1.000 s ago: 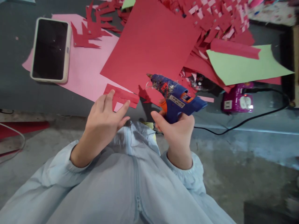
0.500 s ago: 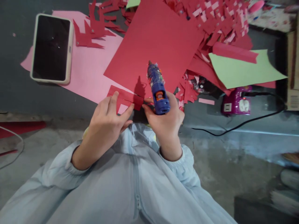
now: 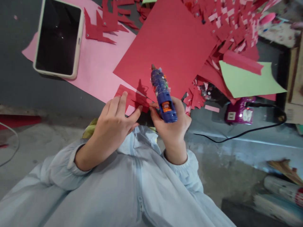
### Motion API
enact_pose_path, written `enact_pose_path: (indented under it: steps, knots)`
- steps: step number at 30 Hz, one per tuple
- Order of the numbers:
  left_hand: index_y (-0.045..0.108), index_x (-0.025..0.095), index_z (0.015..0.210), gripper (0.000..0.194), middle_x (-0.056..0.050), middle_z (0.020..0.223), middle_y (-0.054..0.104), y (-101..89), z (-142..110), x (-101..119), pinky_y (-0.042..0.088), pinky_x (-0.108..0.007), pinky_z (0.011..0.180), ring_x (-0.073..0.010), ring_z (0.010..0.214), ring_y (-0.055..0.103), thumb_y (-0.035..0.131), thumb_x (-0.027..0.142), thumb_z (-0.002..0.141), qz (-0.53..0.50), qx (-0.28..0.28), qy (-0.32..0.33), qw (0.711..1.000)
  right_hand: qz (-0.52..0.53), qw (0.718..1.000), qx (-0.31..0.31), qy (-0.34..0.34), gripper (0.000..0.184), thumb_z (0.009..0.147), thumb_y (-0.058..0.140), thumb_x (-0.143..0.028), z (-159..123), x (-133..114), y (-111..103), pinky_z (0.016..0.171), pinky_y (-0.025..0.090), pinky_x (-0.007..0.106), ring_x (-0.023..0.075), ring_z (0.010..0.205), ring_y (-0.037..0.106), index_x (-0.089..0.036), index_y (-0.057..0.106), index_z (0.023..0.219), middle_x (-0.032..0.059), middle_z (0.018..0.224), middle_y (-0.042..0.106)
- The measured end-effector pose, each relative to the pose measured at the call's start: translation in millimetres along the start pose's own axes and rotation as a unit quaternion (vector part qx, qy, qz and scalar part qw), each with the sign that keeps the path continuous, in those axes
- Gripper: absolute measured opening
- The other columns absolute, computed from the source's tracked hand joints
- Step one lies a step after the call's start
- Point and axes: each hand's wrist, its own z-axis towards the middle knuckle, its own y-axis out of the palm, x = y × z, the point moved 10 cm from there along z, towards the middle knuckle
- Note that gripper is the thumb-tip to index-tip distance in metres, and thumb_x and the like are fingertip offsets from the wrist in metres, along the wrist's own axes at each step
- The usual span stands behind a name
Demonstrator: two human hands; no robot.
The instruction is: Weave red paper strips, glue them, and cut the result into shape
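So I've got my left hand [image 3: 113, 121] spread over a small folded red piece [image 3: 134, 99], just below the middle of the frame, with the fingers fairly straight and pressing it down flat at the edge of the tabletop [image 3: 17, 78]. My right hand [image 3: 172, 126] has its fingers wrapped around a blue glue gun [image 3: 163, 94], nozzle aimed toward the top of the frame, and the thumb and a fingertip of that same hand are at the right end of the folded piece. Can't really tell if they're pinching it or only touching. The gun is hanging over a big red sheet [image 3: 165, 47], which overlaps a pink sheet [image 3: 97, 66] on its left. My phone [image 3: 58, 37] is in the upper left, partly on the pink one, with some spiky red cutouts [image 3: 100, 30] right beside it. Upper right is a messy heap of red and pink bits [image 3: 229, 25], then a green sheet [image 3: 251, 80] below that, and a shiny purple box [image 3: 240, 111] with a black cord [image 3: 253, 129] near the right side.
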Motion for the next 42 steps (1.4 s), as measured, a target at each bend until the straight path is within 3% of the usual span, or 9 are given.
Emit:
enact_pose_path:
  steps: [8,12,19,29,42]
  knots:
    - [0.049,0.016,0.146,0.059,-0.026,0.148,0.051,1.2,0.0,-2.2,0.049,-0.054,0.102,-0.0404,0.132,0.053,0.064,0.032,0.092,-0.022,-0.014,-0.017,0.999,-0.002,0.999,-0.046,0.017,0.024,0.086,0.064,-0.037,-0.6,3.9,4.7,0.065,0.055,0.029,0.0183,0.071,0.073,-0.027,0.061,0.108,-0.0010,0.084,0.075]
    - [0.041,0.020,0.153,0.064,-0.025,0.147,0.052,2.7,2.0,-3.0,0.049,-0.052,0.101,-0.0386,0.129,0.055,0.062,0.032,0.093,-0.010,-0.018,-0.025,0.999,-0.004,0.998,-0.060,0.020,0.025,0.086,0.063,-0.039,-1.4,5.9,6.1,0.068,0.056,0.031,0.0194,0.074,0.073,-0.027,0.062,0.108,0.0003,0.086,0.075]
    - [0.053,0.015,0.145,0.052,-0.030,0.146,0.050,4.8,5.1,-2.3,0.050,-0.055,0.098,-0.0411,0.127,0.055,0.057,0.033,0.096,-0.004,-0.029,-0.031,0.999,0.018,0.999,-0.047,-0.008,0.023,0.087,0.063,-0.034,-0.8,1.5,3.6,0.067,0.056,0.029,0.0185,0.073,0.074,-0.027,0.060,0.109,-0.0007,0.085,0.076]
    - [0.054,0.018,0.144,0.051,-0.027,0.146,0.052,6.0,3.4,-2.5,0.051,-0.054,0.098,-0.0380,0.124,0.058,0.058,0.032,0.095,0.018,-0.024,-0.026,0.999,-0.016,0.998,-0.060,0.027,0.025,0.088,0.061,-0.043,-1.2,-0.5,5.3,0.061,0.053,0.029,0.0193,0.068,0.071,-0.027,0.061,0.107,0.0013,0.085,0.074]
    - [0.053,-0.004,0.140,0.058,-0.029,0.139,0.059,2.2,6.0,-6.2,0.051,-0.048,0.100,-0.0379,0.120,0.059,0.046,0.035,0.099,0.012,-0.004,-0.047,0.999,-0.012,0.996,-0.069,0.048,0.025,0.090,0.060,-0.044,-1.5,1.6,9.6,0.058,0.050,0.028,0.0192,0.065,0.069,-0.026,0.062,0.107,0.0018,0.083,0.073]
